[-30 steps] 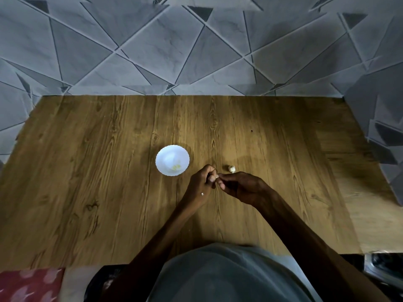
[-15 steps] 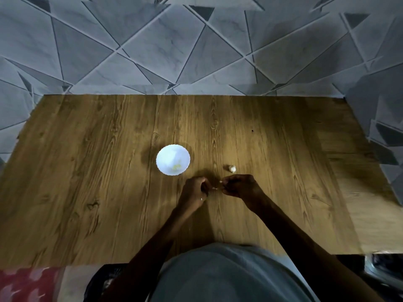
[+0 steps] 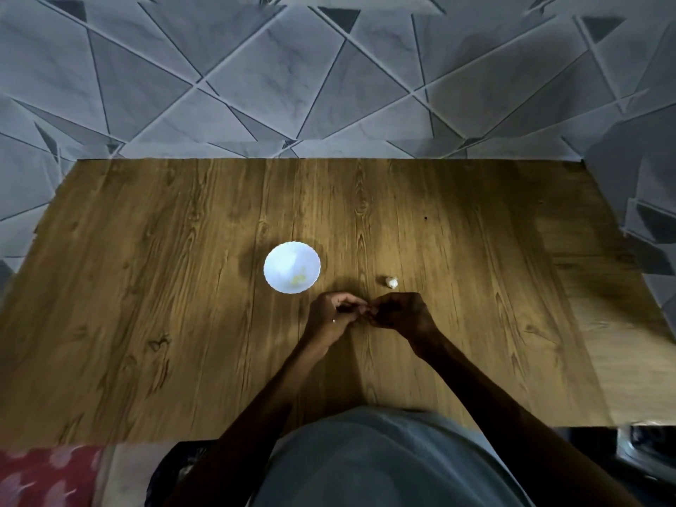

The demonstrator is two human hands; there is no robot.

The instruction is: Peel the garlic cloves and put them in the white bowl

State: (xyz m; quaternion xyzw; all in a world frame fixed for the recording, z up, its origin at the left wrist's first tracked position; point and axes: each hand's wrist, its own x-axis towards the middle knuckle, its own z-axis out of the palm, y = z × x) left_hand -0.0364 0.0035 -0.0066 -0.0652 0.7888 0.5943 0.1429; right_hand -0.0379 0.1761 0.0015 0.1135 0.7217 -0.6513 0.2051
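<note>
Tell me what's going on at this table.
A person's left hand and right hand meet over the wooden table, fingers curled and pinching something small, likely a garlic clove being peeled, though it is hard to make out. The white bowl just beyond the left hand holds a few yellowish bits. One loose garlic piece lies on the table just beyond the right hand.

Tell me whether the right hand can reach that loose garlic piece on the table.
Probably yes: the garlic piece lies just beyond the right hand, bare table between; it and the left hand seem busy pinching a hidden clove.
</note>
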